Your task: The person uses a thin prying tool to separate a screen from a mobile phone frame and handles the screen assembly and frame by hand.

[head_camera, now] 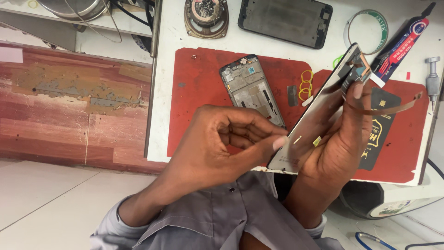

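Observation:
My right hand (342, 139) grips a thin phone display panel (319, 109) from behind and holds it tilted on edge over the red mat (194, 102). A brown flex ribbon (393, 107) hangs off the panel's upper end to the right. My left hand (217, 143) is curled, with its thumb tip pressed against the panel's lower face and its fingers folded in. Behind my left hand a bare phone mid-frame (252, 85) lies flat on the mat.
On the white bench are a dark phone frame (284, 21), a round speaker (206, 17), a tape roll (370, 28), a glue tube (403, 42), yellow rubber bands (306, 83), a black card (381, 127) and a metal tool (433, 76). The bench's front edge is near my body.

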